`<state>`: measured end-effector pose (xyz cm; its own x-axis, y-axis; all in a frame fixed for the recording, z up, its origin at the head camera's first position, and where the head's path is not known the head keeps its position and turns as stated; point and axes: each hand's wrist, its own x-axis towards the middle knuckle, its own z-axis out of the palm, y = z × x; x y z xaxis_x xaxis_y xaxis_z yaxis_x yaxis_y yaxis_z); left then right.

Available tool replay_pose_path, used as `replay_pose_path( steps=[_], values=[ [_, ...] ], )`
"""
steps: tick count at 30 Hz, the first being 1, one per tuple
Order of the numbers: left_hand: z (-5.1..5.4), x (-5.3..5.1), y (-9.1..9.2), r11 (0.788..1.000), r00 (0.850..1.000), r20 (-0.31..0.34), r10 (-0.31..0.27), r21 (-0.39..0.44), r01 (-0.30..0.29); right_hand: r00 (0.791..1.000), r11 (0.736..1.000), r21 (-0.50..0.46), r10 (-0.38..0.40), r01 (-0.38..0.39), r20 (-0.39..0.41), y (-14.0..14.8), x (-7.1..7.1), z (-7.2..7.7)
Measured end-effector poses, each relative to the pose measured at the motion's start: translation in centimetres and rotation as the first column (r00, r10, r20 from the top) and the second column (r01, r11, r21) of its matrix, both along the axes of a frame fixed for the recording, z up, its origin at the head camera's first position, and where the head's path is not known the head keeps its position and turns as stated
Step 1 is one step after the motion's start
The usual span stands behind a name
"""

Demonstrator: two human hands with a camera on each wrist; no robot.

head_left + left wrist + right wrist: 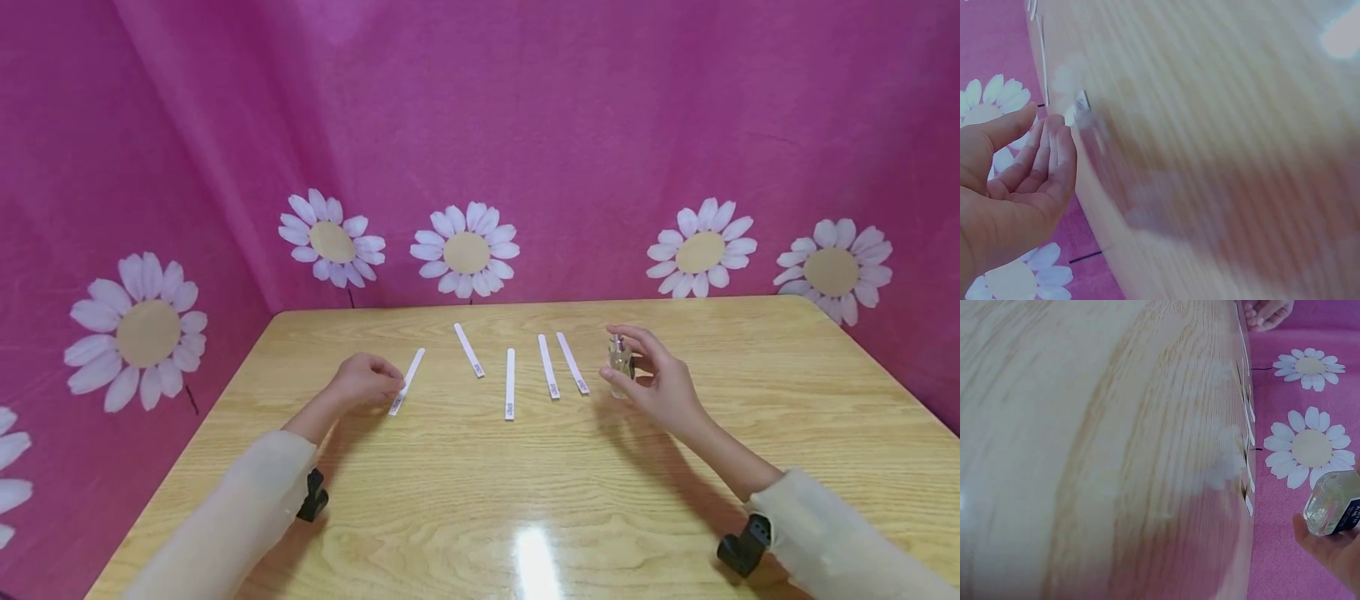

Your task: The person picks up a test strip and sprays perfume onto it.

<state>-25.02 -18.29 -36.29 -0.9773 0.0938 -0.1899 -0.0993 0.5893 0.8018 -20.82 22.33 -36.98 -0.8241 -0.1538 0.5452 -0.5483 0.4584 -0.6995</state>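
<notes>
My right hand point(667, 385) grips a small clear glass perfume bottle point(619, 357), held upright over the right part of the table. In the right wrist view the bottle point(1332, 503) shows pale yellow liquid and a dark label. My left hand point(365, 379) is at the leftmost white paper strip point(412, 367), its fingertips over or beside the strip's middle. The left wrist view shows that hand point(1022, 169) with the thumb apart from loosely bent fingers and nothing between them. Whether the fingertips touch the strip, I cannot tell.
Several more white strips with small print at their near ends lie spread out on the wooden table point(450, 492), among them a middle strip point(510, 383) and a strip point(572, 362) near the bottle. A pink curtain point(525, 125) with daisies hangs behind the table.
</notes>
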Motion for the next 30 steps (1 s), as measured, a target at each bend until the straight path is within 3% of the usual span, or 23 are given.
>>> replay_pose_path(
  steps=[7, 14, 20, 24, 30],
  values=[
    [0.3, -1.8, 2.4, 0.999, 0.998, -0.046, -0.031, 0.019, 0.032, 1.000, 1.000, -0.013, 0.004, -0.004, -0.003, 0.2, 0.0, 0.1],
    [0.0, -3.1, 5.2, 0.998, 1.000, -0.012, 0.022, 0.056, -0.021, 1.000, 1.000, -0.017, 0.013, -0.013, 0.001, 0.2, 0.0, -0.1],
    [-0.2, -4.6, 7.7, 0.998, 0.998, -0.035, 0.051, 0.030, -0.050, 1.000, 1.000, -0.024, 0.019, -0.019, -0.013, 0.5, -0.1, 0.1],
    [-0.8, -5.6, 9.1, 0.996, 0.995, -0.084, 0.062, -0.055, -0.067, 0.999, 0.998, -0.042, 0.039, -0.039, -0.005, 0.7, -0.1, 0.0],
    [-1.8, -6.1, 10.9, 0.973, 0.979, -0.197, 0.057, -0.209, -0.099, 0.998, 0.998, -0.027, 0.057, -0.057, -0.004, 1.0, 0.1, -0.2]
  ],
)
